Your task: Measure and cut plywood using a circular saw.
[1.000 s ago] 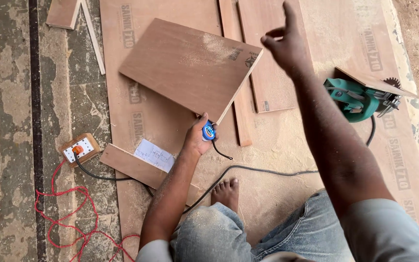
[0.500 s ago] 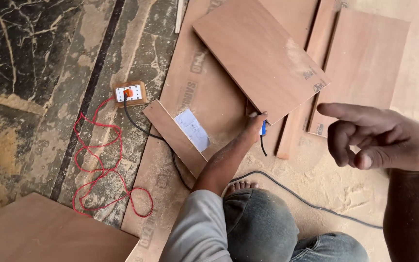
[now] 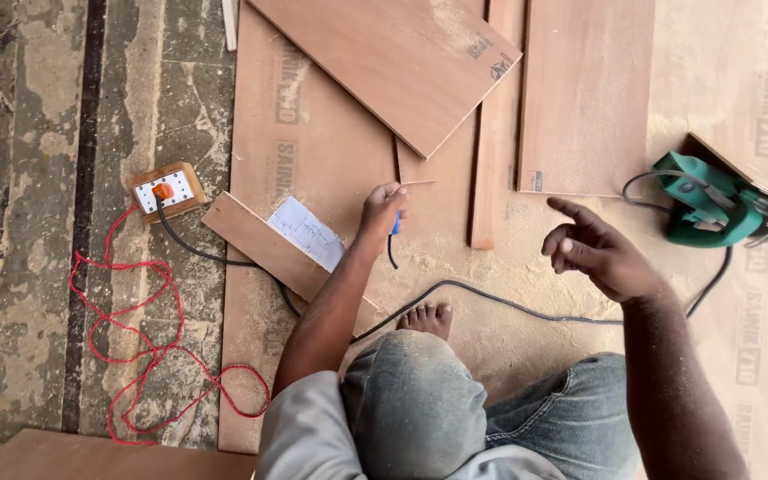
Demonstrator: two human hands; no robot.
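Left hand (image 3: pixel 382 206) grips a blue tape measure (image 3: pixel 396 224) on plywood; right hand (image 3: pixel 599 253) hovers, index finger out

Green circular saw (image 3: pixel 704 209), socket box (image 3: pixel 166 189), tangled red wire (image 3: pixel 140 329), perhaps loose.

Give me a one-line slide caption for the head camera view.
Seated on plywood sheets, left hand grips a small blue tool; right hand hovers open near a green power saw.

- The left hand (image 3: pixel 382 209) closes over a small blue object (image 3: pixel 396 224), mostly hidden in its grip.
- The green power saw (image 3: pixel 713 209) is partly covered by a board and cut by the right edge.
- The plywood panel (image 3: pixel 384 55) runs off the top edge.
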